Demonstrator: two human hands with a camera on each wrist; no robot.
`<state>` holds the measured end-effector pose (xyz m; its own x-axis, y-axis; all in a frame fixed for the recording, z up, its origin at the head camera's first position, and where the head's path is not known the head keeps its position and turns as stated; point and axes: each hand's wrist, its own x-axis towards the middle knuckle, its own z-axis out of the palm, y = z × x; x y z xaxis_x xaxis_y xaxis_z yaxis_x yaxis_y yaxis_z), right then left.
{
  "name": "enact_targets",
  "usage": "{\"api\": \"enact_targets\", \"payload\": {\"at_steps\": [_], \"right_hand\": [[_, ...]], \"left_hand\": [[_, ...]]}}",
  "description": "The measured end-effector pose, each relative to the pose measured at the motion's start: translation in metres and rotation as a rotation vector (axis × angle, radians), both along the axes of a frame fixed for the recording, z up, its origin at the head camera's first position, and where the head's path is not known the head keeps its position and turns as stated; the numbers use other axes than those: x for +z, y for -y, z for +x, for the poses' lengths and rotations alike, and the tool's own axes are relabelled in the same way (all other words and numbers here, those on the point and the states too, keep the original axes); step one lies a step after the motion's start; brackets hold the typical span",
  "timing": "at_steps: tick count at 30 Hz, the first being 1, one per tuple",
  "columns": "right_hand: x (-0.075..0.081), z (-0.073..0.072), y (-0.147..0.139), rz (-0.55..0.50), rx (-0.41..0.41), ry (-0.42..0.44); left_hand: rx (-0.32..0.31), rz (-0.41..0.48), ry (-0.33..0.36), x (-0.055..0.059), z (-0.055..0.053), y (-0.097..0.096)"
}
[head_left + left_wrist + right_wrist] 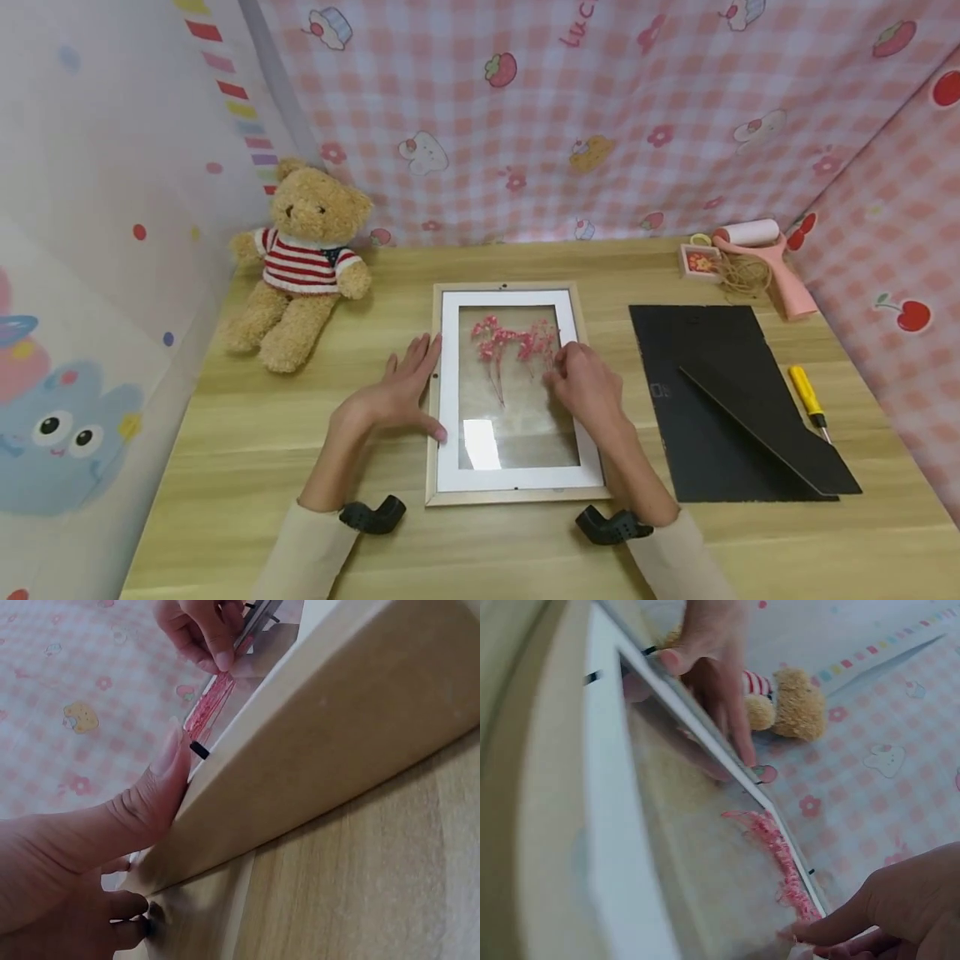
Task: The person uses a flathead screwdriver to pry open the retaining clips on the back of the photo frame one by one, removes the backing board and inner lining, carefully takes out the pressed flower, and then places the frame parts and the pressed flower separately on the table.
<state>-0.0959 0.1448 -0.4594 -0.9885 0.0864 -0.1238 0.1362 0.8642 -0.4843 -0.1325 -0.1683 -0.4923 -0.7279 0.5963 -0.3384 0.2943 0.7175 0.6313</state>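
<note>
A wooden picture frame (431,450) lies flat on the table, with a white mat border (517,481) around a see-through pane. Pink dried flowers (491,342) with thin stems lie on the pane's upper half. My left hand (393,396) rests along the frame's left side, fingers spread and thumb (154,787) on the edge. At the right side of the pane, my right hand (588,387) pinches the lower part of a pink flower sprig (542,337); its fingertips hide the stem. Flowers (780,859) also show beside the right fingers in the right wrist view.
Right of the frame lies a black backing board (712,333) with a folded-out stand (765,425). A yellow-handled screwdriver (806,392) is beside it. Behind are a pink lint roller (787,283), twine (744,273) and a small box (699,262). A teddy bear (303,258) sits back left.
</note>
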Motion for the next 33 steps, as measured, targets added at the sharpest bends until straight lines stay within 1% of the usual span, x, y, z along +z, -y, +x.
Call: {"api": "enact_targets", "payload": {"at_steps": [1,3,5,8,11,13,14,18,20,23,27,29,33], "right_hand": [[-0.001,-0.002,-0.001,0.005,-0.011,0.011],[-0.015,-0.011,-0.006,0.015,-0.029,0.019],[-0.032,-0.018,-0.01,0.023,-0.038,0.024],[-0.058,-0.03,-0.017,0.045,-0.033,0.025],[-0.066,-0.036,-0.023,0.038,-0.009,0.05],[-0.056,-0.035,-0.025,-0.012,-0.022,0.09],[-0.047,-0.033,-0.025,-0.056,-0.029,0.114],[-0.007,-0.02,-0.025,-0.309,-0.083,0.186],[0.004,-0.018,-0.03,-0.433,-0.099,0.196],[0.007,-0.017,-0.041,-0.572,-0.136,0.201],[0.005,-0.018,-0.056,-0.703,-0.18,0.205],[0.005,-0.019,-0.063,-0.74,-0.192,0.203],[0.003,-0.022,-0.078,-0.759,-0.218,0.195]], "left_hand": [[-0.004,-0.002,0.002,-0.001,-0.001,-0.001],[-0.007,-0.008,0.014,0.0,-0.003,-0.002],[-0.007,-0.014,0.019,0.001,-0.003,-0.001],[-0.008,-0.017,0.008,0.002,-0.004,0.0],[-0.005,-0.024,-0.002,0.001,-0.005,0.0],[-0.008,-0.022,0.0,-0.001,-0.006,-0.001],[-0.01,-0.023,0.002,-0.003,-0.006,-0.001],[-0.011,-0.018,0.014,-0.008,-0.007,0.001],[-0.01,-0.013,0.01,-0.008,-0.008,0.001],[-0.009,-0.017,0.008,-0.008,-0.009,0.0],[-0.017,-0.016,0.01,-0.008,-0.008,0.0],[-0.02,-0.005,0.01,-0.008,-0.008,0.0],[-0.019,0.007,0.012,-0.009,-0.008,0.001]]}}
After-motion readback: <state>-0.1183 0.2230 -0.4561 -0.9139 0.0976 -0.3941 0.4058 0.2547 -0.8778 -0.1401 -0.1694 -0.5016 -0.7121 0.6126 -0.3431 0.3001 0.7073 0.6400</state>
